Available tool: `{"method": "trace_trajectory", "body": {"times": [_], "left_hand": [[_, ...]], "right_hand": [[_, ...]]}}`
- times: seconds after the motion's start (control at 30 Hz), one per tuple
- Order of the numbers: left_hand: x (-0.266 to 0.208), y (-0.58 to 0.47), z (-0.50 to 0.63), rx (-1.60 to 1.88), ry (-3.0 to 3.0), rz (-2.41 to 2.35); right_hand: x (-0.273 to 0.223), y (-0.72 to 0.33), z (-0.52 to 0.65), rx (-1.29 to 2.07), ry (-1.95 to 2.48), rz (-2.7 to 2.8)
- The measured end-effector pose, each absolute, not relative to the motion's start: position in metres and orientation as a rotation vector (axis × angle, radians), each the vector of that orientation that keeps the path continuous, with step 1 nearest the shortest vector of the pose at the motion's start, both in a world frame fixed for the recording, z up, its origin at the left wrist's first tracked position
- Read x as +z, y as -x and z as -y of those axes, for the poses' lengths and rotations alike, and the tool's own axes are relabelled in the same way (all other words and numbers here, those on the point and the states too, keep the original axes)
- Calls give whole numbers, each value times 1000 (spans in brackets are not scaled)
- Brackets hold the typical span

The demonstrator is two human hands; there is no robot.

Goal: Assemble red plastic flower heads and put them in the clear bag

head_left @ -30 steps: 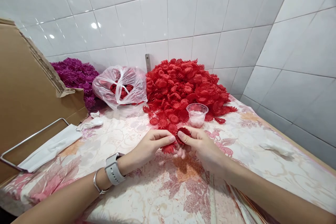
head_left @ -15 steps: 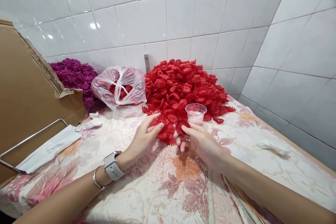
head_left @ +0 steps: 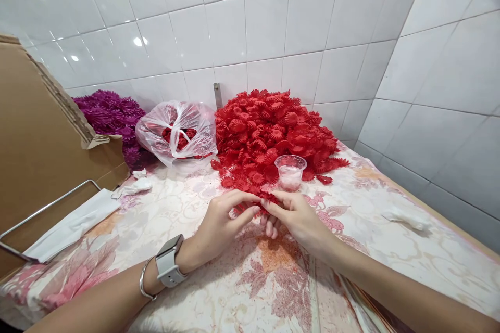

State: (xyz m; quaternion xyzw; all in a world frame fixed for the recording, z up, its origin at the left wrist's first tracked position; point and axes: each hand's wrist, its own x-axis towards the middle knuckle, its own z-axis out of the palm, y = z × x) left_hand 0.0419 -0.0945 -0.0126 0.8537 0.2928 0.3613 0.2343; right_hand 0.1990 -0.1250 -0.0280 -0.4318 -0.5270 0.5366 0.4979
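In the head view, the fingers hide much of the red flower piece [head_left: 269,196], and what lies under the left fingertips is hard to make out; the left edge cuts off a cardboard box [head_left: 42,130], and a plastic bag [head_left: 175,132] clouds the dark red pieces inside it. The right hand [head_left: 300,216] pinches the flower piece between thumb and fingers. The left hand [head_left: 219,226] has thumb and index a little apart, the index reaching to the piece; whether its grip grasps anything, I cannot tell. The piece is above the tabletop [head_left: 187,302], before the red heap [head_left: 265,125] and near a clear cup [head_left: 279,170].
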Motion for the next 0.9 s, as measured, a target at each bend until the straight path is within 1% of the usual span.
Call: {"method": "trace_trajectory", "body": {"times": [0.13, 0.2, 0.4, 0.5, 0.7, 0.9], "left_hand": [[-11, -43, 99, 943, -2241, -850], [-10, -43, 99, 901, -2199, -850], [-14, -42, 90, 904, -1944, -801], [-17, -43, 86, 907, -1668, -741], [-20, -45, 85, 778, -1143, -628], [-15, -43, 83, 719, -988, -575]], "right_hand": [[-27, -200, 128, 1163, 1133, 1316], [-27, -201, 128, 1148, 1134, 1339], [-23, -201, 126, 1301, 1040, 1400], [-21, -200, 125, 1319, 998, 1406], [-23, -197, 124, 1328, 999, 1321], [-26, -196, 127, 1420, 821, 1153]]}}
